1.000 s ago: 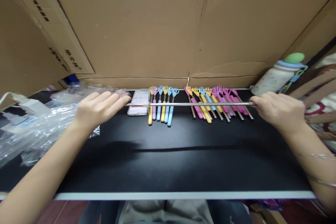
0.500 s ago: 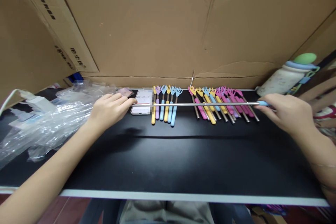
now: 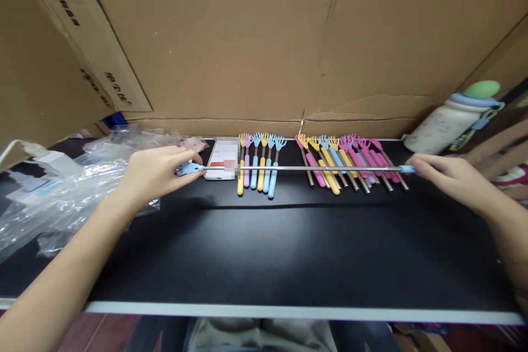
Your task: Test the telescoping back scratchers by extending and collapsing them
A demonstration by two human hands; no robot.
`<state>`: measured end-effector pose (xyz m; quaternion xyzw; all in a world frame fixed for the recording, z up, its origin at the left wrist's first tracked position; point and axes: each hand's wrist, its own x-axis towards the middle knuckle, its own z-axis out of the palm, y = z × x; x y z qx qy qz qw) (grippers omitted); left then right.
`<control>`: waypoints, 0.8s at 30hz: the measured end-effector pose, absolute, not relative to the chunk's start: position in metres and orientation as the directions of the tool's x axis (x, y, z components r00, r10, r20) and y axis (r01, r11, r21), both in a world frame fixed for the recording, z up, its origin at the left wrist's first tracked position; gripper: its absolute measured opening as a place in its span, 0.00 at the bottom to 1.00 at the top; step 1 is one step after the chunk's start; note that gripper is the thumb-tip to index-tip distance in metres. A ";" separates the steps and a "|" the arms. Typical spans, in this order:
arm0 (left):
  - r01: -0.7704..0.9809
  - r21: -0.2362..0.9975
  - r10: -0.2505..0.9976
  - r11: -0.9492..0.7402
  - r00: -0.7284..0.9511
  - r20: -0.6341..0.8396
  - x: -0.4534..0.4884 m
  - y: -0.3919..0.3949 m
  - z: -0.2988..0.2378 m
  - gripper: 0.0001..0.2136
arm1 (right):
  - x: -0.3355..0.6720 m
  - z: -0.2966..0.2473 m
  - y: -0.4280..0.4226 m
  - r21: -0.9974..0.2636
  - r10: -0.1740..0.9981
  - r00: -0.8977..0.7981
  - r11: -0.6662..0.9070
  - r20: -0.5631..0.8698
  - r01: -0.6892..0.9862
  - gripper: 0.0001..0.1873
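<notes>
A telescopic back scratcher (image 3: 297,168) is stretched out level above the black table (image 3: 264,253), its thin metal rod running from left to right. My left hand (image 3: 154,171) pinches its blue claw head (image 3: 188,168). My right hand (image 3: 447,179) grips its blue handle (image 3: 407,169). Under the rod lie two rows of collapsed scratchers: a small group (image 3: 259,165) in yellow, purple and blue, and a larger group (image 3: 348,162) in pink, yellow and blue.
A white phone (image 3: 224,159) lies beside the small group. Crumpled clear plastic bags (image 3: 70,187) sit at the left. A white bottle with a green cap (image 3: 454,118) lies at the back right. Cardboard walls (image 3: 256,38) stand behind the table.
My hands have drawn slightly apart along the rod; the blue claw head now shows at my left fingertips and the blue handle at my right.
</notes>
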<state>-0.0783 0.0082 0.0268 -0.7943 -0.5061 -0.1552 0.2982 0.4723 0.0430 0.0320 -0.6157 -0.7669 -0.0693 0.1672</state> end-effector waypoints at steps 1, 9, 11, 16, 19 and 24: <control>0.905 -0.308 0.717 -0.294 0.422 0.556 -0.081 0.009 0.027 0.09 | 0.471 0.033 0.042 -0.100 0.928 -0.163 0.207 0.336 0.973 0.39; 0.909 -0.282 0.745 -0.306 0.413 0.523 -0.093 0.015 0.020 0.14 | 0.469 0.027 0.042 0.033 0.883 0.003 -0.021 0.470 0.999 0.39; 0.898 -0.302 0.735 -0.321 0.437 0.519 -0.093 0.017 0.018 0.14 | 0.468 0.025 0.041 0.079 0.848 -0.008 -0.040 0.530 0.996 0.34; 0.882 -0.316 0.706 -0.349 0.469 0.531 -0.089 0.017 0.018 0.14 | 0.460 0.024 0.036 0.143 0.739 -0.071 -0.035 0.669 0.989 0.24; 0.892 -0.252 0.704 -0.375 0.450 0.549 -0.075 0.013 0.018 0.15 | 0.439 0.025 0.031 0.151 0.736 -0.133 0.043 0.663 0.988 0.23; 0.879 -0.171 0.736 -0.446 0.469 0.489 -0.046 0.005 0.014 0.15 | 0.392 0.029 0.017 0.145 0.741 -0.120 0.031 0.661 0.989 0.24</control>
